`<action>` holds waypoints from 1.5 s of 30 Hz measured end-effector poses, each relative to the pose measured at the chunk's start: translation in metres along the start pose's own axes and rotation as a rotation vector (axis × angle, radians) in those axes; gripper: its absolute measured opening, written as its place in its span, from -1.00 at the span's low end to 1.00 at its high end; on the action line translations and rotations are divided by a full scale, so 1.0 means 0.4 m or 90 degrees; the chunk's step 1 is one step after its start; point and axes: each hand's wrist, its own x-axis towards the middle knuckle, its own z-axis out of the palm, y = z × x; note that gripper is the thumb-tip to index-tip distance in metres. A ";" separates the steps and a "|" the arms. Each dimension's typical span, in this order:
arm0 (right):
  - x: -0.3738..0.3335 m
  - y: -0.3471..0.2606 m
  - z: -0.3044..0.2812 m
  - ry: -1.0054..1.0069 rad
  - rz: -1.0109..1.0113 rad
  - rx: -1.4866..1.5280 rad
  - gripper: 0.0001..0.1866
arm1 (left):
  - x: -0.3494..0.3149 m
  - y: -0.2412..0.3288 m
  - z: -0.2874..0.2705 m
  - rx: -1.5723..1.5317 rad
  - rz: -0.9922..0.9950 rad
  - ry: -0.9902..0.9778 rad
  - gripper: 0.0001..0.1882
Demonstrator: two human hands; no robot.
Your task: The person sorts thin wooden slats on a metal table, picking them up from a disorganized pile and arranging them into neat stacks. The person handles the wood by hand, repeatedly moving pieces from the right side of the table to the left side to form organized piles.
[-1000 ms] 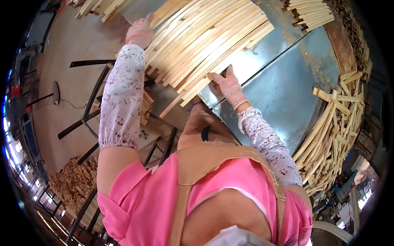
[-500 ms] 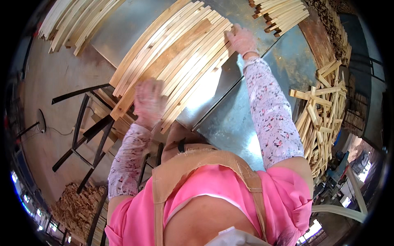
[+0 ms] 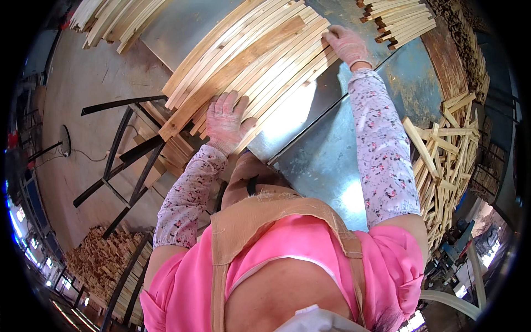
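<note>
A row of long, pale wooden strips (image 3: 282,74) lies side by side on a metal tabletop. One darker, wider board (image 3: 243,58) rests across the top of them, its near end jutting out at the left. My left hand (image 3: 225,119), in a pinkish work glove, lies over the near ends of the strips with fingers stretched and thumb apart. At the far right corner of the row, my right hand (image 3: 349,47), gloved too, has its fingers curled against the strip ends. Its fingertips are partly hidden.
More strips are stacked at the far left (image 3: 119,22) and far right (image 3: 401,22). A jumbled heap of wood pieces (image 3: 442,155) stands at the right. Black metal frame bars (image 3: 119,160) stick out at the left, above a pile of wood offcuts (image 3: 102,252). A seam (image 3: 310,130) crosses the tabletop.
My left hand has moved from the left side of the near ends to the right along them, and its fingers have spread. My right hand stays at the far corner.
</note>
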 end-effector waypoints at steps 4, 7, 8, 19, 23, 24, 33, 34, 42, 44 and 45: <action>0.016 0.027 0.031 -0.022 0.044 0.010 -0.42 | 0.026 0.008 -0.024 0.005 0.001 -0.056 -0.33; 0.046 0.073 0.039 -0.063 0.037 0.098 -0.41 | 0.058 0.021 -0.015 0.020 0.025 -0.022 -0.38; 0.039 0.062 0.031 -0.078 0.032 0.147 -0.40 | 0.058 0.020 -0.007 0.019 0.036 -0.001 -0.39; -0.236 -0.314 -0.048 0.226 0.028 0.241 -0.36 | 0.233 0.188 -0.180 -0.212 -0.057 -0.078 -0.57; -0.147 -0.273 -0.182 0.094 -0.172 0.282 -0.62 | 0.346 0.141 -0.375 0.059 0.345 0.269 -0.36; -0.155 -0.282 -0.218 0.096 -0.294 0.206 -0.68 | 0.383 0.108 -0.435 0.233 0.412 0.358 -0.32; -0.470 -0.317 -0.143 0.349 -0.280 0.253 -0.46 | 0.213 -0.074 -0.399 -0.002 -0.020 -0.185 -0.46; -0.530 -0.308 -0.093 0.221 -0.097 0.366 -0.45 | 0.175 -0.111 -0.374 -0.027 -0.095 -0.214 -0.42; -0.612 -0.393 0.213 -0.360 0.257 0.446 0.23 | 0.084 -0.201 -0.239 0.050 -0.186 -0.195 -0.22; -0.596 -0.378 0.239 -0.360 0.221 0.411 0.17 | 0.108 -0.192 -0.258 0.047 -0.211 -0.247 -0.20; -0.603 -0.366 0.234 -0.346 0.217 0.407 0.14 | 0.116 -0.191 -0.267 0.041 -0.219 -0.254 -0.20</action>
